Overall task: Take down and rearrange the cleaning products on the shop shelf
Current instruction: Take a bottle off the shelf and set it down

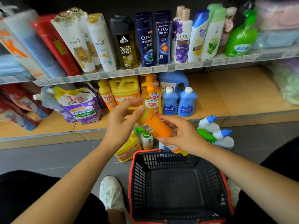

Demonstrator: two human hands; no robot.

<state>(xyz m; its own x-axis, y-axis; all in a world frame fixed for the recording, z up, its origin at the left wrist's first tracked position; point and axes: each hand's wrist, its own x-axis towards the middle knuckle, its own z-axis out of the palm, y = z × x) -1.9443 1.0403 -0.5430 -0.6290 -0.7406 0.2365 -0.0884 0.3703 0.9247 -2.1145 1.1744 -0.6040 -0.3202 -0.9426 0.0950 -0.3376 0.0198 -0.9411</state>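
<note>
Above the near basket (pixel 178 160), an orange bottle (pixel 155 126) lies tilted between both hands: the left hand (pixel 120 122) curls its fingers around the cap end, the right hand (pixel 181 135) grips the base. On the floor beyond stand two yellow bottles and, at right, two white bottles (pixel 215 131). Two blue bottles (pixel 178 102) stand on the lower shelf (pixel 226 97), whose right side lies bare.

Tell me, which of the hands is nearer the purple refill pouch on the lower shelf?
Left. The left hand grips the orange bottle just right of the purple pouch; the right hand is farther right.
</note>
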